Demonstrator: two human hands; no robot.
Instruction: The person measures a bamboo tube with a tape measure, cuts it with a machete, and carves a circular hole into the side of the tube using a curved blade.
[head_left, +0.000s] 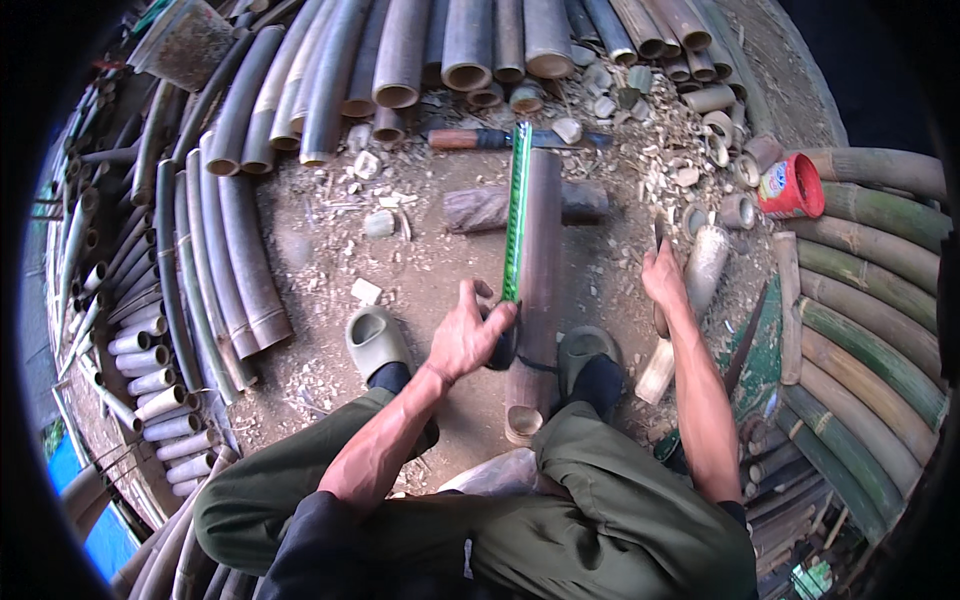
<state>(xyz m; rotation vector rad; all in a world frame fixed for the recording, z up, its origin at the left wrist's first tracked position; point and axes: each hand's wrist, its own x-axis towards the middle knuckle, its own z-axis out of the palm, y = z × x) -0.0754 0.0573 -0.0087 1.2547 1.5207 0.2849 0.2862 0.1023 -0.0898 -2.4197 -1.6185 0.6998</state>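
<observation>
Bamboo tube (541, 250) is being propped across a log (476, 210), between the feet (378, 340), a green tape measure (517, 215) being held along its left side. The dark case (503, 350) is being gripped in the closed fingers of the left hand (462, 330); a slim dark tool (659, 233) is being clasped by those of the right hand (664, 280). For a true reading, the tape is best being held straight, one end matched to a rim. The dirt floor (425, 272) is being littered by pale chips (366, 165), the space being bordered by bamboo poles (405, 55).
</observation>
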